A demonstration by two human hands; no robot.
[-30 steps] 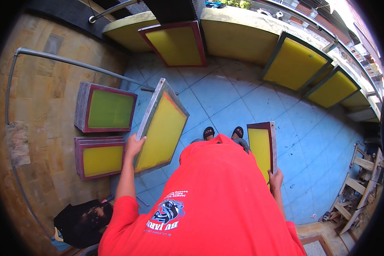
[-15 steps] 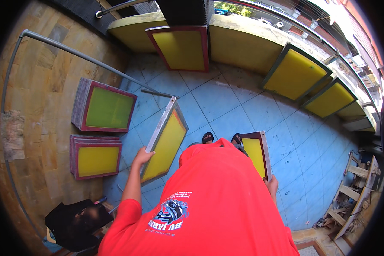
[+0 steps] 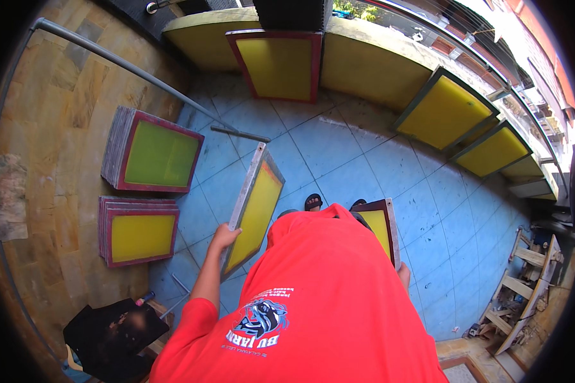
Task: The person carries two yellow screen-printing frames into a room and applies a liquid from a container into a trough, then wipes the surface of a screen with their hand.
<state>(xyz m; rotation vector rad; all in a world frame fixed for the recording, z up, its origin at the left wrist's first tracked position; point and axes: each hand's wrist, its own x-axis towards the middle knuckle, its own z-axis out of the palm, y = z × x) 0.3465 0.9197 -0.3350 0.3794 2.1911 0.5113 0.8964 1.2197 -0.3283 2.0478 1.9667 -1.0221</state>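
My left hand is closed round the side bar of a yellow-meshed screen printing frame, which hangs upright and tilted at my left side. My right hand is partly hidden by my red shirt; its visible part grips the edge of a second yellow screen printing frame at my right side. The shirt covers much of that second frame. Both frames have pale metal outer edges. My feet in dark sandals show between them on the blue tiles.
Stacked screens with green mesh and yellow mesh lean on the left wall. A red-edged screen and two dark-edged screens lean along the far parapet. A grey pipe rack stands left; scrap wood lies right.
The left frame has shifted slightly right in the picture. The right frame sits a little lower and further left, and less of my right hand shows.
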